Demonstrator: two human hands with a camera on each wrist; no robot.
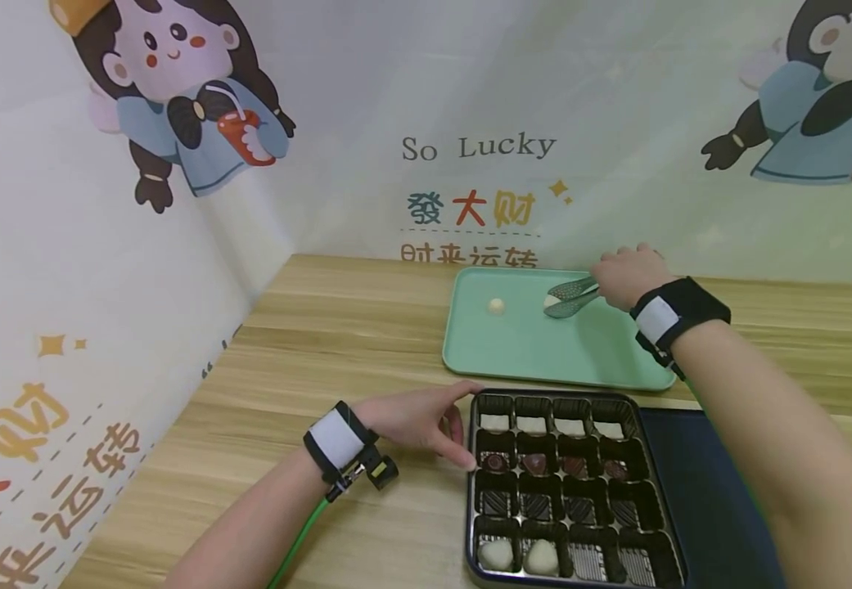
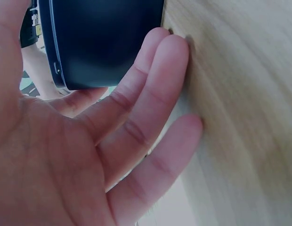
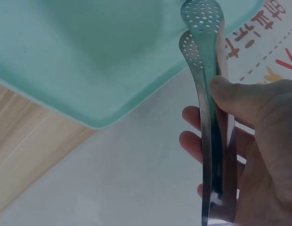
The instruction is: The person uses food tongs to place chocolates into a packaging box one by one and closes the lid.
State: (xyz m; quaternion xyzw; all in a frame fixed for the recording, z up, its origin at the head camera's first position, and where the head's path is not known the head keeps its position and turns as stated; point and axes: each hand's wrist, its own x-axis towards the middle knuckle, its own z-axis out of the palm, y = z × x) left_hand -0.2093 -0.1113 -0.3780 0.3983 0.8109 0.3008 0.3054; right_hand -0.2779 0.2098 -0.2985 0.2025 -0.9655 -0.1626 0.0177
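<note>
My right hand (image 1: 633, 276) grips perforated metal tongs (image 1: 573, 307) over the right half of a mint-green tray (image 1: 529, 364). A small white ball (image 1: 549, 301) shows between the tong heads. Another pale ball (image 1: 496, 306) lies on the tray to the left. In the right wrist view, thumb and fingers wrap the tongs' arms (image 3: 209, 52). My left hand (image 1: 414, 419) rests at the left side of a black compartment box (image 1: 473, 499), its thumb and index finger at the edge. From the left wrist, loosely extended fingers (image 2: 169, 66) lie alongside the box's dark wall (image 2: 103, 47).
The box has rows of white pieces (image 1: 532, 424), dark red chocolates (image 1: 534, 465), dark striped pieces (image 1: 538, 506), and two white balls (image 1: 497, 555) in the front row. A dark blue lid-like panel (image 1: 705, 491) lies right of it. A printed curtain (image 1: 337, 196) stands behind the wooden table (image 1: 337, 327).
</note>
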